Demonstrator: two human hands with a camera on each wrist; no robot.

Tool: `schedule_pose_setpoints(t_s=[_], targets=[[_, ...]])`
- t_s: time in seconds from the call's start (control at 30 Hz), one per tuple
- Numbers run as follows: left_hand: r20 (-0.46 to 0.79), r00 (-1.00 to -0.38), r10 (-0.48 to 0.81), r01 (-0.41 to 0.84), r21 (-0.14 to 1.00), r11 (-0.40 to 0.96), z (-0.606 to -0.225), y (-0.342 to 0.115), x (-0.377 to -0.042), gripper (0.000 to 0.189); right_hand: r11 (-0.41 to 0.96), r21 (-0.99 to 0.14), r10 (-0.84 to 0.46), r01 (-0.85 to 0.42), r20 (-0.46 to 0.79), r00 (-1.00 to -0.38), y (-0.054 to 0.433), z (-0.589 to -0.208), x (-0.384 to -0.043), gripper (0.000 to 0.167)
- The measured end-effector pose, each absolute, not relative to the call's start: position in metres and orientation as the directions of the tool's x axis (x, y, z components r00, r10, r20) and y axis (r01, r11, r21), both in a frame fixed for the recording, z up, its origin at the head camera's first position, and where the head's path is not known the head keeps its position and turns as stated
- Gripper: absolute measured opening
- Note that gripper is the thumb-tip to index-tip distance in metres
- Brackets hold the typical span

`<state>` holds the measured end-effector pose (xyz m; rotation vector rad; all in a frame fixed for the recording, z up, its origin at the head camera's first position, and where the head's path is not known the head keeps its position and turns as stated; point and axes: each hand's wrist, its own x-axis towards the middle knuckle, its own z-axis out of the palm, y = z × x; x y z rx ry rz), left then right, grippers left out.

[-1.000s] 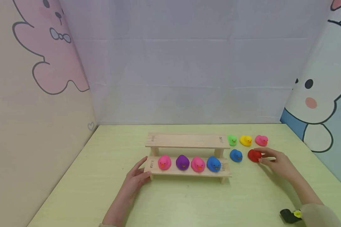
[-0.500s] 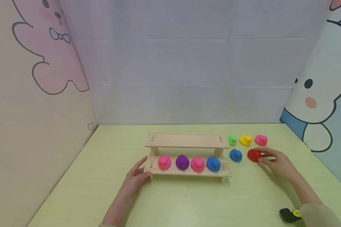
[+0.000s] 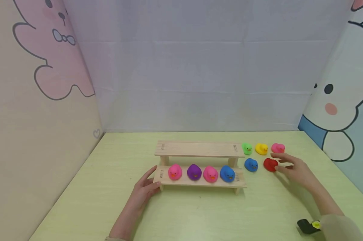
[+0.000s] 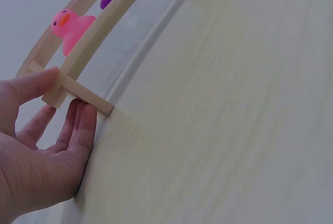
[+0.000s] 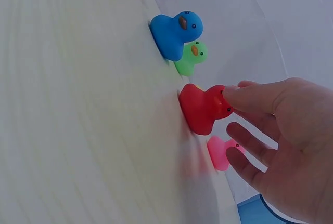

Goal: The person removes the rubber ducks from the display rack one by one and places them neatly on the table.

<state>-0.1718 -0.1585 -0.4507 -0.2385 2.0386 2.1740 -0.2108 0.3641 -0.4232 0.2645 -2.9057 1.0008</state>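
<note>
A two-step wooden stand (image 3: 199,149) stands mid-table, a pink duck (image 3: 175,172), a purple duck (image 3: 194,172), another pink duck (image 3: 210,174) and a blue duck (image 3: 227,174) lined up on its lower step. My left hand (image 3: 143,194) grips that step's left end, thumb on the board and fingers by the leg, as the left wrist view shows. To the right, a red rubber duck (image 3: 270,165) sits on the table. My right hand (image 3: 299,172) is around its side with fingers spread; the index finger is lifted off and the thumb is right at the duck's head (image 5: 221,99).
Behind the red duck are a green duck (image 3: 247,148), a yellow duck (image 3: 261,149) and a pink duck (image 3: 278,148). A blue duck (image 3: 251,165) sits between it and the stand. A black object with a yellow part (image 3: 308,226) lies by the right sleeve.
My right index finger has risen away from the red duck, and the hand has opened a little. The red duck stays in place. My left hand has not moved.
</note>
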Motion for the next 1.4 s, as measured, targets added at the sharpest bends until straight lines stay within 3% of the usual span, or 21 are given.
schedule_pose_setpoints(t_s=[0.83,1.4], targets=[[-0.191,-0.981,0.037,-0.194,0.979,-0.070,-0.450,-0.160,-0.170,0.066,0.772,-0.560,-0.142,-0.301,0.310,-0.940,0.317,-0.376,-0.194,0.048],[-0.199,-0.979,0.029,-0.201,0.978,-0.061,-0.450,-0.160,-0.171,0.064,0.644,-0.611,-0.204,-0.460,0.442,-0.873,0.263,-0.378,-0.177,0.043]])
